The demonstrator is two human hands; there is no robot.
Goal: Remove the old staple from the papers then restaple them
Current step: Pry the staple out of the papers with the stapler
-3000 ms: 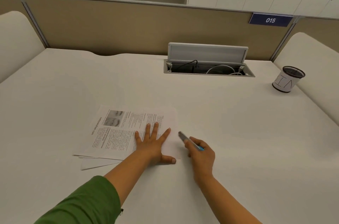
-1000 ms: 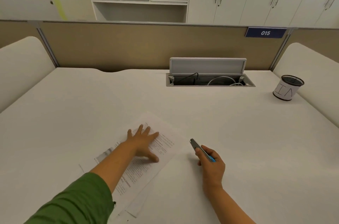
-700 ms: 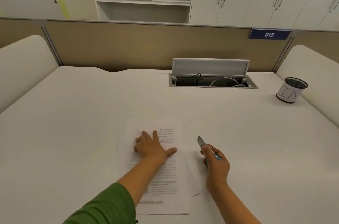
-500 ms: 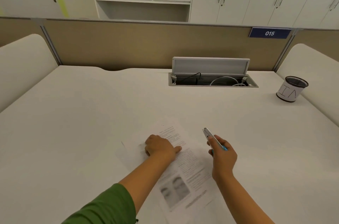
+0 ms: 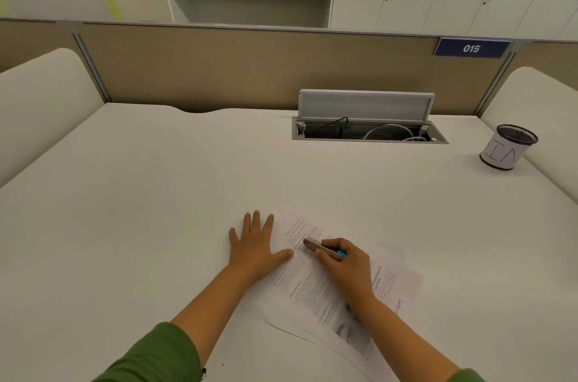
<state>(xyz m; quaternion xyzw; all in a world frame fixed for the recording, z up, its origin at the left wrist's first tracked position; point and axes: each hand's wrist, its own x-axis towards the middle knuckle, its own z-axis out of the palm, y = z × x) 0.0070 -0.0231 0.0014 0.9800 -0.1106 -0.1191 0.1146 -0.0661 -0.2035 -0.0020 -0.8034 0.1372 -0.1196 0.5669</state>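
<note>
change: papers [image 5: 316, 284] have swung round since half a second ago, top corner now pointing away, sheet running back toward the right forearm; 3 s ago they lay left of both hands.
left hand [image 5: 255, 244]: was curled on the sheet, now flat and spread, palm mostly on bare worktop [image 5: 156, 187], thumb tip touching the papers' left edge. Holds nothing.
right hand [image 5: 344, 262]: came in from beside the sheet, now over it, fingers clamped on the tool [image 5: 322, 247].
tool: slim, metal tip, blue rear; tip down at the text near the top corner. Probably a staple remover, too small to be sure.
papers: white, printed text, greyscale photo near the bottom, lower sheets fanned out beneath. Staple not discernible.
writing: ".com" at the papers' right edge; "015" on the blue tag [image 5: 471, 48]; marks on the cup [image 5: 506, 147] unreadable.
</note>
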